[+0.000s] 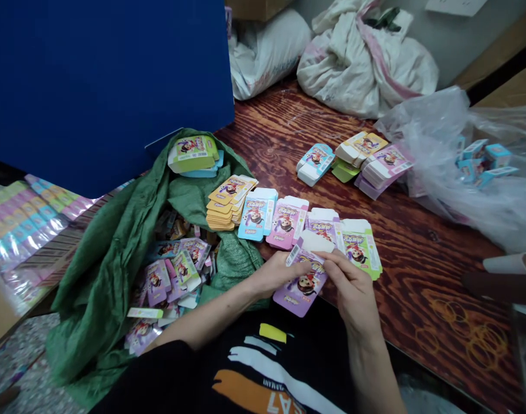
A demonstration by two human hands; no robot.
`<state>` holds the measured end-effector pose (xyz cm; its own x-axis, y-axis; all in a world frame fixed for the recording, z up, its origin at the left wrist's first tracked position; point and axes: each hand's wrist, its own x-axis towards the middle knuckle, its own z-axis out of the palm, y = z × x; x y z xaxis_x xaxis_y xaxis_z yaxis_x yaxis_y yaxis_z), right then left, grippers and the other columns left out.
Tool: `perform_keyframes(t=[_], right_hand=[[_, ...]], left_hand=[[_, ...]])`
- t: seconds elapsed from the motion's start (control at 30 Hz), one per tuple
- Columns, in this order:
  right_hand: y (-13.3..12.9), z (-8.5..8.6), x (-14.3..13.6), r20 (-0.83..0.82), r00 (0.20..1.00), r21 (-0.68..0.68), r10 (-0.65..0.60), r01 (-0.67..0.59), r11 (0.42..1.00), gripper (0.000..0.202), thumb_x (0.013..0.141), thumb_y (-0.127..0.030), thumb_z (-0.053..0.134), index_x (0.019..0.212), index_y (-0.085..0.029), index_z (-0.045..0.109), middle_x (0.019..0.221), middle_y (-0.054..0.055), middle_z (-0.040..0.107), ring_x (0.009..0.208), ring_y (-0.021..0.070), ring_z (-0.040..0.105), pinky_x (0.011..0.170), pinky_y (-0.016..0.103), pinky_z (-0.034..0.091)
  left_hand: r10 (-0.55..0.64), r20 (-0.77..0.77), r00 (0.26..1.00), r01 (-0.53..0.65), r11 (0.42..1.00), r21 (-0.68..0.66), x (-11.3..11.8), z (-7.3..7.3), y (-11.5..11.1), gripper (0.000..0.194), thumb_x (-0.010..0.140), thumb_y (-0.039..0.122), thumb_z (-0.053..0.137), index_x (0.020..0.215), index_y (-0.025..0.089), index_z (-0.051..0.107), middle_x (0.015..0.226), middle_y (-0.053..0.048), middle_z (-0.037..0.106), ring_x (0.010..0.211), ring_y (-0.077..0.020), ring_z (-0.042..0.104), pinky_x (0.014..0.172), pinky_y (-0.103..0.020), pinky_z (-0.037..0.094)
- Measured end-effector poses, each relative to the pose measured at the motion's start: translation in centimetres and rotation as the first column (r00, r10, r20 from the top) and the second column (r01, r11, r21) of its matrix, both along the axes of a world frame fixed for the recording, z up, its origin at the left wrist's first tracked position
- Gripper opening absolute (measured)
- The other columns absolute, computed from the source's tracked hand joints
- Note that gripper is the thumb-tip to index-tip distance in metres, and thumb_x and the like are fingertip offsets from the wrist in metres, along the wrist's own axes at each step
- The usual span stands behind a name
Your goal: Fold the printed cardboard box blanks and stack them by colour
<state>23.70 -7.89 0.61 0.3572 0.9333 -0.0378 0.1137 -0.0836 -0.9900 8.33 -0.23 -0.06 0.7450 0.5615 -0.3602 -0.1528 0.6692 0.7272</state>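
Note:
A flat purple card box is held in front of my chest at the table's near edge. My left hand grips it from the left, thumb on its printed face. At its upper right, the fingers of my right hand pinch the edge near a white flap. Just beyond the hands, stacks of flat boxes stand in a row: orange, blue, pink, purple and green. Left of my left forearm, a green sack lies open with many loose boxes inside.
More stacks lie farther back on the wooden table. White sacks are behind them. A clear plastic bag and rubber bands are at right. A blue panel fills the upper left.

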Motion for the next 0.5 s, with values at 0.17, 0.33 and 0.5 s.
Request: perform_keyframes(t=[0.17,0.33,0.5], right_hand=[[0.3,0.6,-0.3,0.114,0.98,0.079,-0.161,0.153,0.985,0.022,0.088,-0.043,0.073,0.099,-0.026,0.082,0.091,0.003,0.072,0.085,0.0195,0.067,0.076,0.03,0.053],[0.4,0.4,-0.8,0.028,0.948,0.115,-0.318,0.313,0.943,0.03,0.076,-0.042,0.085,0.096,-0.024,0.071,0.087,0.002,0.072,0.081,0.0181,0.069,0.072,0.029,0.055],[0.1,0.3,-0.3,0.018,0.965,0.077,-0.262,0.26,0.962,0.022,0.075,-0.039,0.084,0.08,-0.021,0.071,0.076,0.001,0.07,0.07,0.0166,0.066,0.064,0.027,0.054]], left_hand=[[0.091,-0.017,0.996,-0.088,0.99,0.109,-0.8,-0.5,0.0,0.069,0.069,0.071,0.081,0.101,0.01,0.076,0.093,-0.01,0.076,0.084,-0.0201,0.068,0.082,-0.03,0.053],[0.15,-0.039,0.988,-0.128,0.929,0.347,-1.9,-0.5,-0.1,0.053,0.081,0.046,0.081,0.122,0.015,0.07,0.106,-0.009,0.074,0.09,-0.0189,0.07,0.083,-0.029,0.055],[0.179,-0.118,0.977,-0.038,0.686,0.727,-2.9,-0.2,-0.2,0.048,0.092,0.03,0.069,0.139,0.024,0.062,0.11,-0.007,0.071,0.091,-0.0182,0.067,0.084,-0.031,0.053]])
